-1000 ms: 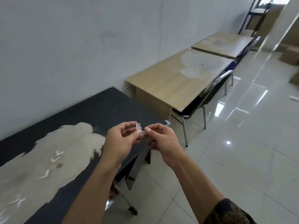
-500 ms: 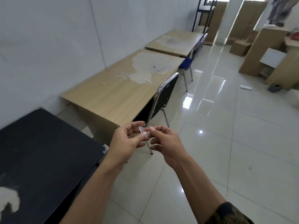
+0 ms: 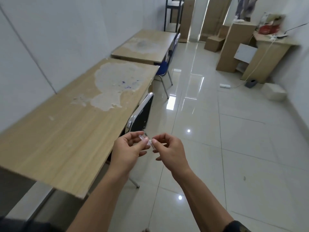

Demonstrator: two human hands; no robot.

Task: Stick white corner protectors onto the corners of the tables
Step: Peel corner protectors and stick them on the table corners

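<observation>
Both hands pinch one small clear plastic corner protector [image 3: 145, 140] at lower centre.
Left hand [image 3: 128, 150], right hand [image 3: 168, 150] – beside the long light-wood worktop [image 3: 66, 128], over the tiled floor.

White wall [image 3: 66, 30] is running along the far side of the near wooden table [image 3: 63, 131], whose top is showing a big pale worn patch. Glossy tile floor [image 3: 234, 139] is spreading out on the table's open side, reflecting light. Black chair [image 3: 142, 114] is sitting tucked at that edge. Second wooden table [image 3: 150, 46] is standing just beyond, with a blue chair [image 3: 163, 67] beside it. Cardboard boxes [image 3: 214, 43] are standing well beyond, across the floor.
</observation>
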